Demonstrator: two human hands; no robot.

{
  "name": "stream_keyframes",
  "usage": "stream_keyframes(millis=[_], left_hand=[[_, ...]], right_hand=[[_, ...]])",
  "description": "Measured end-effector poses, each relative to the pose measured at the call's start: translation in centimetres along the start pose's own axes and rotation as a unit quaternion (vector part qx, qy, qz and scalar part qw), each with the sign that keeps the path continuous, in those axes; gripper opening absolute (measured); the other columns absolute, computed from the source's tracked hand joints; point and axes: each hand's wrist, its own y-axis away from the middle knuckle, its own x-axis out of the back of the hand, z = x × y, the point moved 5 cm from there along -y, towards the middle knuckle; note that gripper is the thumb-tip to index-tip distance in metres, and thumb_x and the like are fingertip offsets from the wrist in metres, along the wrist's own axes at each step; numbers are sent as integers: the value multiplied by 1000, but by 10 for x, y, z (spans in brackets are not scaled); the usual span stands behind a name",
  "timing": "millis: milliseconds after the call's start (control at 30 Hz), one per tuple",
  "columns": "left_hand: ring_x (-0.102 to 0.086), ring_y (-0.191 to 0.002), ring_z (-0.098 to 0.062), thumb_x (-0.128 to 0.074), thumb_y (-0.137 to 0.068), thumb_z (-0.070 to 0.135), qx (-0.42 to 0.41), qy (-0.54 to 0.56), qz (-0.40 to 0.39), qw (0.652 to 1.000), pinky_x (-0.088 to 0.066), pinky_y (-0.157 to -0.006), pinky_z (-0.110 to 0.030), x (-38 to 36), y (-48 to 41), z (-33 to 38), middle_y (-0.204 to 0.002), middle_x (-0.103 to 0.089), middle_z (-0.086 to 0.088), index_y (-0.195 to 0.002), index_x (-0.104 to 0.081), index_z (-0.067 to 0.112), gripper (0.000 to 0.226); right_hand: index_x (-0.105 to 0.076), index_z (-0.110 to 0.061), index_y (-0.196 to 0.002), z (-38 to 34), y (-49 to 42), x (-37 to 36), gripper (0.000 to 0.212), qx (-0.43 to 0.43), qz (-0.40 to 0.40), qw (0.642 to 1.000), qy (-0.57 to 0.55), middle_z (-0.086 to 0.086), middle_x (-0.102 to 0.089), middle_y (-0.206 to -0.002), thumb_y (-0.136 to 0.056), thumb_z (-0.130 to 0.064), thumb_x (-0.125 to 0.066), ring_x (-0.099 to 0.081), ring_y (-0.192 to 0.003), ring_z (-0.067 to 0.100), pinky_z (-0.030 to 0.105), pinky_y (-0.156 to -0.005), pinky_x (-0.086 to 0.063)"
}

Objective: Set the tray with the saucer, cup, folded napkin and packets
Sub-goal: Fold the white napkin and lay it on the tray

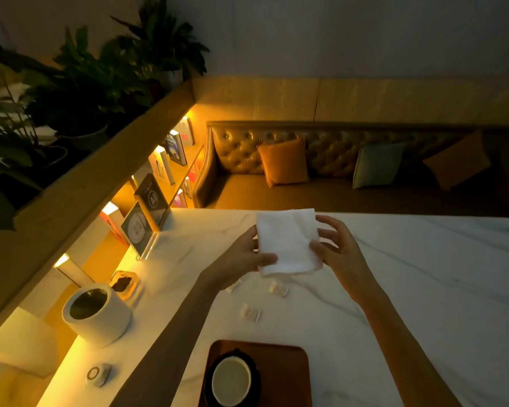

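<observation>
Both my hands hold a white napkin (288,242) up above the marble table (423,289). My left hand (247,257) pinches its left edge and my right hand (334,245) grips its right edge. Below it, small packets lie on the table: one (278,289) under the napkin, another (251,312) nearer me, and a third (234,284) partly hidden by my left wrist. At the near edge sits a dark wooden tray (288,368). On its left side a white cup (231,380) stands on a dark saucer (257,377).
A white cylindrical container (97,312) stands at the left, with a small clear dish (124,284) behind it and a small round device (97,374) nearer me. Upright sign holders (147,215) stand at the table's far left. A tufted bench with cushions (285,161) lies beyond.
</observation>
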Motion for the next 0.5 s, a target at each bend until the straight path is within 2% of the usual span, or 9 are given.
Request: stream_keyframes(millis=[100, 200, 300, 367, 433, 500], left_hand=[[-57, -118, -24, -75, -82, 14, 25, 22, 8, 999, -56, -91, -43, -9, 5, -46, -138, -49, -4, -151, -17, 35, 93], [-63, -115, -27, -75, -81, 4, 66, 52, 1, 996, -59, -83, -43, -28, 14, -112, -136, -52, -4, -151, -12, 45, 103], [-57, -123, -26, -72, -83, 1, 98, 42, 0, 994, -57, -91, -43, -52, 26, -180, -144, -44, -3, -148, -31, 34, 83], [-52, -127, -27, -68, -85, -2, 125, 34, -7, 992, -51, -100, -48, -68, 37, -226, -146, -42, -6, -137, -46, 31, 65], [-52, -124, -26, -64, -86, 1, 161, 4, -20, 987, -50, -100, -50, -83, 47, -268, -140, -47, -4, -130, -50, 36, 58], [-51, -121, -25, -61, -86, 4, 194, -26, -30, 980, -52, -98, -45, -100, 53, -303, -135, -46, 0, -130, -48, 37, 57]], right_hand=[[-48, -33, -130, 43, 21, 2, 52, -45, -7, 999, 13, -7, -59, -122, -86, -15, -69, -66, -103, 13, 28, -73, -60], [-58, -21, -120, 100, 51, 2, 39, -117, 20, 993, -8, 1, -66, -116, -86, -6, -68, -68, -97, 15, 26, -72, -59], [-70, -21, -104, 162, 88, 0, 24, -196, 8, 980, 21, 1, -73, -102, -85, -6, -68, -69, -88, 16, 21, -68, -55], [-74, -25, -100, 203, 114, -3, 25, -256, -17, 966, 35, 3, -73, -101, -85, -6, -68, -68, -82, 11, 19, -66, -53], [-74, -27, -101, 241, 138, -5, 31, -302, -32, 952, 46, 0, -69, -113, -86, -1, -65, -66, -93, 9, 19, -74, -54], [-71, -26, -108, 273, 158, -7, 36, -327, -36, 942, 70, -5, -61, -125, -87, 1, -62, -61, -107, 13, 19, -83, -52]])
